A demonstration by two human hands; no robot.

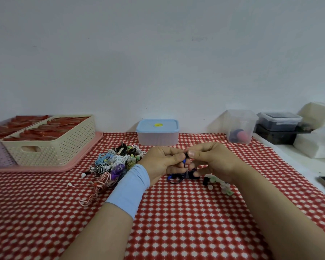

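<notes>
my left hand [163,164] and my right hand [214,162] meet in the middle of the frame, just above the red and white checked tablecloth [176,222]. both grip a thin blue and black earphone cable [184,160]: the left thumb and fingers pinch it from one side, the right thumb and forefinger from the other, with the thumbs nearly touching. the rest of that cable hangs from my fingers and lies in a loose loop on the cloth right under the hands, at the centre of the frame. a light blue fabric wristband [129,190] sits on my left wrist. just left of the left hand is a heap of coiled earphones in many colours [114,162], with a few white buds strayed toward the lower left. below my right hand lies a small cluster of pale green and white pieces [222,185], too blurred to tell apart. at the far left a cream perforated plastic basket [51,147] stands on a pink tray [83,162]. by the wall behind my hands is a translucent box with a pale blue lid [157,132], and further right a clear plastic tub [240,126]
</notes>
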